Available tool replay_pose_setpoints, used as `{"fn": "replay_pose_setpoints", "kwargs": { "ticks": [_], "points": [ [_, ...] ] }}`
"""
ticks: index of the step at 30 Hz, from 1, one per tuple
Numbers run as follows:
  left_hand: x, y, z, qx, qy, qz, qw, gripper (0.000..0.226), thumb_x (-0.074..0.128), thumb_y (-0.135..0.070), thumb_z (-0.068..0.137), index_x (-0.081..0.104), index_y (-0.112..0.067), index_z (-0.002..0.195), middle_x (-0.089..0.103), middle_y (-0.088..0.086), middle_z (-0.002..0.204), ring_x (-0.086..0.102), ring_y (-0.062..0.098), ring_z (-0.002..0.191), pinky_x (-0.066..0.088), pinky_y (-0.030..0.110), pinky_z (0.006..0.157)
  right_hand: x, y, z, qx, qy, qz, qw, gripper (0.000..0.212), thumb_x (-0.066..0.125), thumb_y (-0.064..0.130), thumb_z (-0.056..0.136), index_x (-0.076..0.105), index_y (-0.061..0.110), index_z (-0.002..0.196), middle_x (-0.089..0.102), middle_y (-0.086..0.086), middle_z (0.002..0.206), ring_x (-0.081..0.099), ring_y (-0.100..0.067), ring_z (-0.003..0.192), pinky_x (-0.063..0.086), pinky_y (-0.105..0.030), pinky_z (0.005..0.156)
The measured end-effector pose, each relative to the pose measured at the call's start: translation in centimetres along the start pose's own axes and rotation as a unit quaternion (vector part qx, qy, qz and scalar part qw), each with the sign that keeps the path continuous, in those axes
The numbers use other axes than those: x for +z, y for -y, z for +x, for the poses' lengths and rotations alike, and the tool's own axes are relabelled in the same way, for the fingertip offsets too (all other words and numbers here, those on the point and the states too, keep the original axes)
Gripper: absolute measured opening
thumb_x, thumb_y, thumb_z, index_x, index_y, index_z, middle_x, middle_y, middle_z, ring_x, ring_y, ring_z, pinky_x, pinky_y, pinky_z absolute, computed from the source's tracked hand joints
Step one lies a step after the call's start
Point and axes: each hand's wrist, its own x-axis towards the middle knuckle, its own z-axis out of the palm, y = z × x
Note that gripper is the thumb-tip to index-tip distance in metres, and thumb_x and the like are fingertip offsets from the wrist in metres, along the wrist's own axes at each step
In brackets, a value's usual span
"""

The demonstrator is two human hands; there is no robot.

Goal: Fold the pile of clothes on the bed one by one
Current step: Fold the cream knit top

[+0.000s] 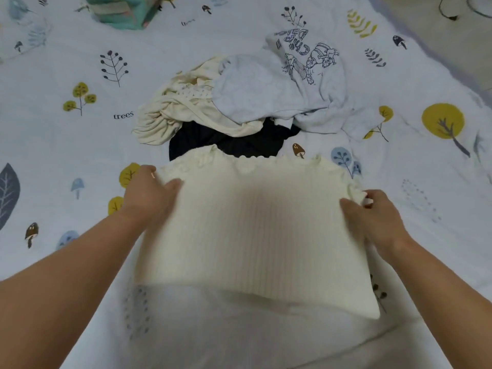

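While the pile is lying behind on the bed, I am holding a cream ribbed top. My left hand and right hand are pinching its side edges, fingers curled round the fabric.

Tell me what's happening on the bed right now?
A person holds a cream ribbed knit top by its two sides, left hand and right hand each keeping a grip on an edge. Beyond it an unfolded pile waits on the tree-print bedsheet: a cream garment, a pale blue printed shirt, a black garment.
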Motion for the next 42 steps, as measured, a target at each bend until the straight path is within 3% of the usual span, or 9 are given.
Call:
{"fn": "replay_pose_setpoints", "kwargs": {
  "ticks": [5,8,12,17,20,25,29,36,42],
  "points": [
    [0.4,0.1,0.9,0.096,-0.113,0.018,0.989,0.021,0.056,-0.012,0.087,0.06,-0.005,0.107,0.064,0.015,0.104,0.056,0.032,0.097,0.033,0.026,0.074,-0.4,1.5,0.4,-0.121,-0.143,-0.085,0.979,0.014,0.046,0.007,0.091,0.042,0.012,0.078,0.043,0.001,0.066,0.039,-0.013,0.059,0.029,-0.02,0.049],
    [0.2,-0.5,1.8,0.125,-0.159,-0.011,0.979,0.022,0.054,-0.01,0.087,0.058,-0.006,0.109,0.063,0.015,0.105,0.055,0.032,0.097,0.033,0.026,0.075,-0.3,2.6,1.4,-0.135,-0.201,-0.03,0.97,0.004,0.045,0.008,0.093,0.047,0.007,0.097,0.043,0.002,0.066,0.043,-0.015,0.063,0.023,-0.027,0.057],
    [1.9,-1.7,0.5,0.127,-0.162,0.048,0.977,0.055,0.047,-0.023,0.09,0.034,-0.004,0.14,0.035,0.022,0.143,0.033,0.037,0.13,0.026,0.044,0.105,1.1,3.3,1.5,-0.035,-0.129,-0.197,0.971,0.069,0.054,0.025,0.092,0.016,0.01,0.147,0.033,-0.022,0.141,0.029,-0.035,0.132,0.028,-0.045,0.102],
    [7.2,0.3,-5.6,0.351,-0.001,0.251,0.902,0.065,0.022,-0.055,0.091,0.03,-0.018,0.144,0.025,0.017,0.152,0.019,0.039,0.139,0.008,0.058,0.109,6.9,1.9,-5.1,-0.181,-0.063,-0.364,0.911,0.076,0.034,0.054,0.093,0.0,0.017,0.149,-0.002,-0.019,0.156,-0.006,-0.034,0.143,-0.007,-0.051,0.111],
    [8.3,3.0,-5.5,0.325,0.078,0.321,0.886,0.07,-0.003,-0.066,0.087,0.01,-0.031,0.147,0.011,0.006,0.157,0.004,0.033,0.142,-0.004,0.055,0.108,9.3,-2.0,-5.0,-0.179,0.017,-0.456,0.872,0.075,0.015,0.068,0.087,0.019,0.022,0.146,0.013,-0.016,0.154,0.006,-0.034,0.141,-0.006,-0.059,0.105],
    [8.3,2.1,-4.5,0.284,0.115,0.33,0.893,0.072,-0.022,-0.07,0.07,-0.028,-0.039,0.135,-0.029,-0.004,0.15,-0.031,0.023,0.133,-0.016,0.053,0.109,8.7,-3.3,-3.1,-0.19,0.026,-0.465,0.864,0.081,-0.025,0.076,0.067,-0.029,0.035,0.137,-0.035,-0.003,0.145,-0.039,-0.02,0.131,-0.024,-0.059,0.102],
    [6.7,2.4,-7.8,0.336,0.045,0.256,0.905,0.073,0.001,-0.065,0.089,0.011,-0.023,0.148,0.005,0.009,0.155,0.0,0.038,0.141,-0.009,0.054,0.11,7.9,-2.2,-6.4,-0.227,-0.043,-0.41,0.882,0.073,0.002,0.066,0.089,0.007,0.023,0.148,0.007,-0.017,0.155,-0.007,-0.03,0.143,-0.01,-0.056,0.108],
    [8.4,6.7,-10.1,0.416,0.123,0.288,0.854,0.062,0.015,-0.062,0.092,0.022,-0.031,0.146,0.03,0.009,0.151,0.019,0.037,0.138,0.009,0.057,0.107,8.6,-7.0,-8.4,-0.239,0.053,-0.465,0.851,0.063,0.006,0.059,0.095,0.024,0.026,0.145,0.013,-0.008,0.156,0.001,-0.028,0.145,0.012,-0.064,0.105],
    [7.1,4.8,-10.9,0.391,0.107,0.258,0.877,0.059,0.01,-0.054,0.097,0.034,-0.023,0.141,0.038,0.01,0.147,0.032,0.036,0.134,0.015,0.053,0.105,5.0,-3.4,-8.7,-0.207,-0.107,-0.306,0.923,0.044,0.051,0.02,0.082,0.05,0.004,0.123,0.049,-0.028,0.122,0.04,-0.041,0.114,0.04,-0.055,0.089]
  ]
}}
